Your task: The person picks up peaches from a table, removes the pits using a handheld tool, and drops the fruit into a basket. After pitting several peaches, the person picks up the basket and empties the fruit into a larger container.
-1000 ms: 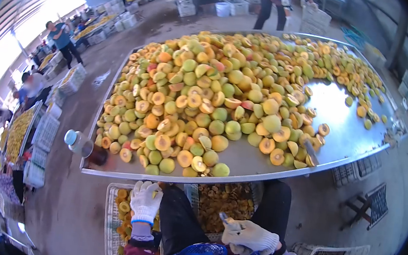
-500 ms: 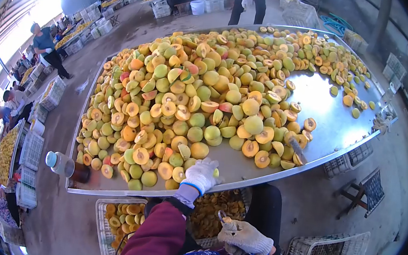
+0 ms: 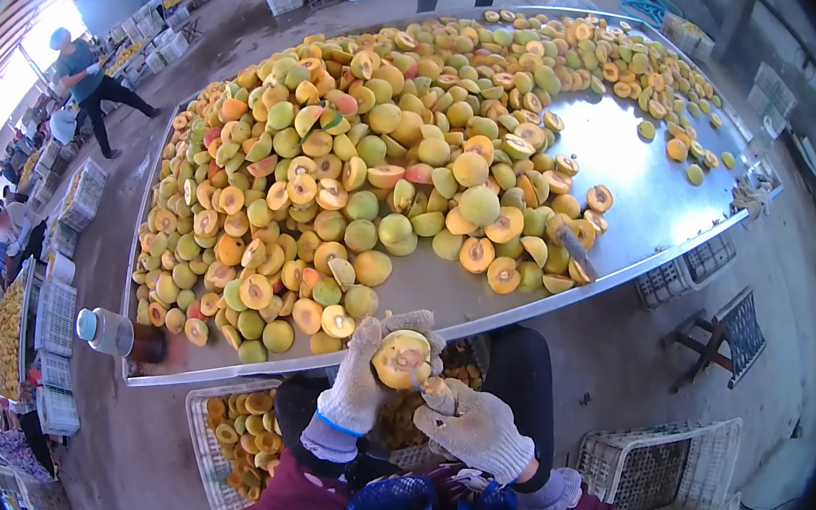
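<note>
My left hand (image 3: 359,375), in a whitish work glove with a blue cuff edge, is closed around a yellow-green peach half (image 3: 402,359), its cut face toward me. My gloved right hand (image 3: 481,431) grips a small pitting tool (image 3: 419,377) with a curved metal tip. That tip touches the cut face; the handle is mostly hidden in the fingers. Both hands are close together at the near edge of the metal table (image 3: 444,294), where a large heap of halved peaches (image 3: 336,176) lies. Below them, a basket of brownish pieces (image 3: 399,425) is partly covered by my hands.
A jar of dark liquid (image 3: 122,335) lies at the table's left corner. A brown-handled tool (image 3: 576,253) rests by the heap. A crate of peach halves (image 3: 236,437) stands below left, an open crate (image 3: 655,475) and folding stool (image 3: 721,336) to the right. A person (image 3: 80,82) stands at left.
My left hand has come back from the heap with a peach half and turned it toward me. My right hand has risen slightly, bringing the pitting tool to the fruit. The view has shifted.
</note>
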The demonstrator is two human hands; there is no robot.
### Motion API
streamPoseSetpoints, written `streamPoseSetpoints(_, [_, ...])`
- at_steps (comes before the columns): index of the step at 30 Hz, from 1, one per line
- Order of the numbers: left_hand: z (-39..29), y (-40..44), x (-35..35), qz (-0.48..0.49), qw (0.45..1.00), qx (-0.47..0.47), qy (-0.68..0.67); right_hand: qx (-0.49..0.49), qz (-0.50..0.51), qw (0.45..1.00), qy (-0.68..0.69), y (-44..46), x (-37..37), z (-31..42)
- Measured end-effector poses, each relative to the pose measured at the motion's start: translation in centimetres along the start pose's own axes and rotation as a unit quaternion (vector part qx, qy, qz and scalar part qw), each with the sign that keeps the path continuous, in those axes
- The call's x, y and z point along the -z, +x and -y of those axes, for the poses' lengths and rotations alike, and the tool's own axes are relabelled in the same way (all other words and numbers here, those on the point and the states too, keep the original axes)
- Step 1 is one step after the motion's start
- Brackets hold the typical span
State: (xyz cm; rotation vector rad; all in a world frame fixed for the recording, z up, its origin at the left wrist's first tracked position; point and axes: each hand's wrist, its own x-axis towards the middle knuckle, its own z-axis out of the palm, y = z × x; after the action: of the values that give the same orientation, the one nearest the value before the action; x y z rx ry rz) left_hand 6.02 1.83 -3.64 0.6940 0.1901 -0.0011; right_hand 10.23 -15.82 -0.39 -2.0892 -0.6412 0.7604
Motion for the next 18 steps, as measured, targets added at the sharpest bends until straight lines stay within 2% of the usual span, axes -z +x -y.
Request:
streamPoseSetpoints(5, [0.2, -1.5, -2.2, -0.005, 1.000, -0.030, 0.004, -0.023, 0.006, 1.000, -0.006, -0.7, 0.3, 0.6])
streamPoseSetpoints(10, [0.9, -2.5, -4.1, -0.067, 0.987, -0.119, 0.090, -0.001, -0.041, 0.998, -0.040, -1.2, -0.1, 0.5])
streamPoseSetpoints(14, [2.0, -2.9, -4.1, -0.048, 0.978, -0.167, 0.118, 0.014, -0.052, 0.997, -0.047, -1.8, 0.0, 0.8])
streamPoseSetpoints(16, [2.7, -2.9, -4.3, -0.040, 0.957, -0.236, 0.165, 0.032, -0.037, 0.999, 0.008, -2.0, -0.1, 0.7])
streamPoseSetpoints(18, [3.3, -2.8, -4.6, -0.047, 0.947, -0.261, 0.181, 0.031, -0.020, 0.999, 0.015, -1.8, -0.6, 0.0])
